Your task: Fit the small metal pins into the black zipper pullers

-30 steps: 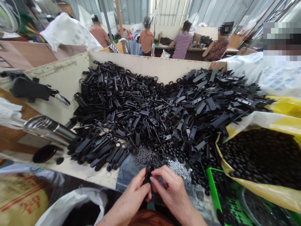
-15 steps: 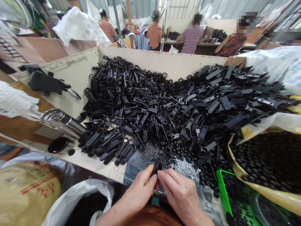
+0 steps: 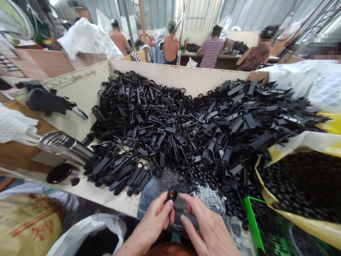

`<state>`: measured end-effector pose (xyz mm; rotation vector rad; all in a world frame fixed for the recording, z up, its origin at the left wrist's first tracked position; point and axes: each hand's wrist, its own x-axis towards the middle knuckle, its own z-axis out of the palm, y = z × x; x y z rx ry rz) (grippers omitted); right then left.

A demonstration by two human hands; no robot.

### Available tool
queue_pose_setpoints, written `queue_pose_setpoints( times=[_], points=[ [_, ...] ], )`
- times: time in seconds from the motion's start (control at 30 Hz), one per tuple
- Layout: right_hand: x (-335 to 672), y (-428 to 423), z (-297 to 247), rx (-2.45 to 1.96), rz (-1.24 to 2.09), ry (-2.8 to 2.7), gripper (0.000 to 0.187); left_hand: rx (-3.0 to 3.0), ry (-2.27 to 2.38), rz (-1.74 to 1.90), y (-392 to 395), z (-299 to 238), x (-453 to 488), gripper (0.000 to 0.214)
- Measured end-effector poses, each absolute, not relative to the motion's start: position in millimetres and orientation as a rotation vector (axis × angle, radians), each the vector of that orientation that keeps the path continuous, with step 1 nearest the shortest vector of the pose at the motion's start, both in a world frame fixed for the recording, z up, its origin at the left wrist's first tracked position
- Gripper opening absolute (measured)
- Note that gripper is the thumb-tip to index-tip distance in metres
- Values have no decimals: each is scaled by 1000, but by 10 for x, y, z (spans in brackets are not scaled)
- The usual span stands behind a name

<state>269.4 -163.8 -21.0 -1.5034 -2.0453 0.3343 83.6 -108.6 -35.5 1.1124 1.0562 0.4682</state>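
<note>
Here I am with one piece on the go: my left hand (image 3: 160, 213) has thumb and fingers pinched tight around a black ringed piece (image 3: 168, 196), its ring end poking up above my thumb, just over the cloth (image 3: 146, 197) at the tabletop's (image 3: 131, 202) front edge. My right hand (image 3: 210, 224) is half open, thumb and forefinger well parted, nothing to be seen between them, forefinger tip just beside the ring. The ring looks open in the middle, so I'd call this one part-way along, though it's too small to be sure what is fitted inside. Over to the left along that front edge, laid out side by side, there's a batch of black pieces (image 3: 102, 163), and I'd judge those to be the done ones; pale circles show in a few ring ends, but whether that's a fitted part or the tabletop showing through, I can't tell. And what's left? Plenty! A great heap of ringed pieces (image 3: 151, 113) climbs toward the far left corner, and a heap of flat pieces (image 3: 247, 121) spreads to the right-hand side. Right ahead of my hands, the small stuff stands by: grey bits (image 3: 169, 179), black beads (image 3: 205, 175), bright silver pins (image 3: 211, 197), all loose in their own patches. Off the right end, a yellow bag (image 3: 293, 218) gapes, full of round black parts. By the look of these heaps, far more remains than is laid out.
</note>
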Motion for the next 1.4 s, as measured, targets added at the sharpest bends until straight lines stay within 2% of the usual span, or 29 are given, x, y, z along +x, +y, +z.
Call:
queue_pose_setpoints(
  times=[0.1, 0.23, 0.5, 0.97, 1.03, 1.1, 1.2, 1.4],
  points=[
    [2738, -1657, -192, -1494, 367, -2044, 34, 1078, 1064, 477, -1093, -366, 840, 50],
    [2702, -1630, -247, -1451, 444, -2068, 38, 1040, 1066, 502, -1111, -436, 854, 51],
    [2585, -1569, -419, -1488, 249, -1983, 41, 975, 1047, 510, -1153, -515, 861, 55],
    [2573, -1577, -423, -1534, 214, -2065, 44, 571, 1086, 608, -1271, -519, 935, 62],
    [2568, -1570, -445, -1531, 173, -2114, 39, 531, 1113, 619, -1293, -538, 951, 67],
    [2559, -1566, -462, -1518, 120, -2165, 26, 491, 1139, 627, -1322, -560, 978, 70],
    [2530, -1577, -457, -1500, 83, -2262, 7, 462, 1166, 655, -1379, -589, 1024, 63],
    [2387, -1586, -404, -1483, 27, -2478, 4, 415, 1191, 781, -1413, -640, 1051, 47]
  ],
)
